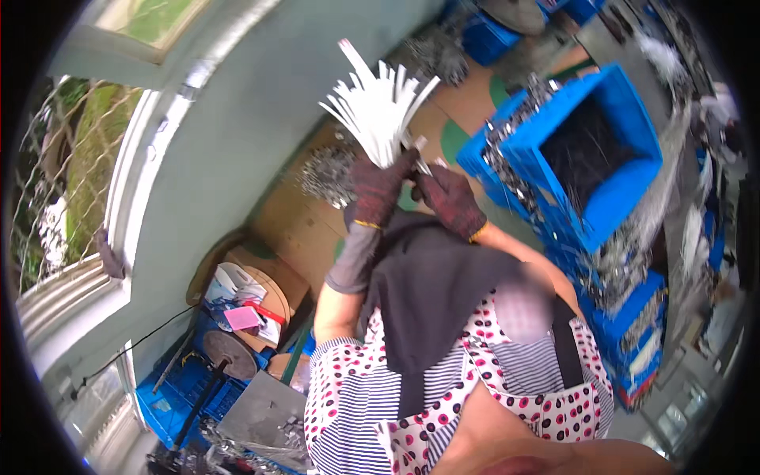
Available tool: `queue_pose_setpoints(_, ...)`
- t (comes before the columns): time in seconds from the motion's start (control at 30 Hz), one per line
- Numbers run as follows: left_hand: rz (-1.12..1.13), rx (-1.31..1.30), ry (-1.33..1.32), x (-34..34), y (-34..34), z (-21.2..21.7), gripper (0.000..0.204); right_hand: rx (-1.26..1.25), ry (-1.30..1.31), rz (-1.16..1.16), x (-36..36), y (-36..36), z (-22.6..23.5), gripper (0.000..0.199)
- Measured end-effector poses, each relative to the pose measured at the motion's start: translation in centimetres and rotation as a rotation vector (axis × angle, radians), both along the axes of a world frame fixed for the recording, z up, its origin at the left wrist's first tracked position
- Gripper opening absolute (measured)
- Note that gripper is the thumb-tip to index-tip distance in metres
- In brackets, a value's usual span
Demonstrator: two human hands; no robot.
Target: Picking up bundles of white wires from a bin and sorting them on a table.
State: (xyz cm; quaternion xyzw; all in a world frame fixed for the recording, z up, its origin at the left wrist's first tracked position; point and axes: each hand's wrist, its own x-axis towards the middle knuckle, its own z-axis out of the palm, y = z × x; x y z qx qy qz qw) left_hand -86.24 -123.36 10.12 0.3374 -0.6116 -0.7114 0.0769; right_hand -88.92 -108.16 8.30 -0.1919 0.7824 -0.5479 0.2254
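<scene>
My left hand (377, 191), in a dark red and black knit glove, is closed around the lower end of a bundle of thin white strips (377, 111). Their free ends fan out upward and away from me. Close beside it, my right hand (448, 198) wears a matching glove, with its fingers bent and pressed together at the bundle's lower right side. A short pale piece (423, 166) shows at the right fingertips; whether it belongs to the bundle I cannot tell. A black cloth (443, 277) hangs over my front below both hands.
A blue crate (645, 107) with dark thin pieces stands to the right, with shiny metal parts around it. A heap of small metal parts (331, 176) lies on the cardboard-covered floor left of my hands. Lower left are a round stool (273, 297) with papers and a blue crate (162, 408).
</scene>
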Motion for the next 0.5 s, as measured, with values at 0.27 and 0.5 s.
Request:
queue_pose_setpoints(0.27, 0.128, 0.005, 0.023, 1.7, -3.5, 0.8, 0.026, -0.053, 0.625, 0.138, -1.6, -3.9, -2.4, 0.025)
queue_pose_setpoints(0.5, 0.479, 0.181, 0.244, 3.4, -8.1, 3.5, 0.014, -0.174, -0.534, 0.115, -6.6, -8.3, 5.5, 0.025)
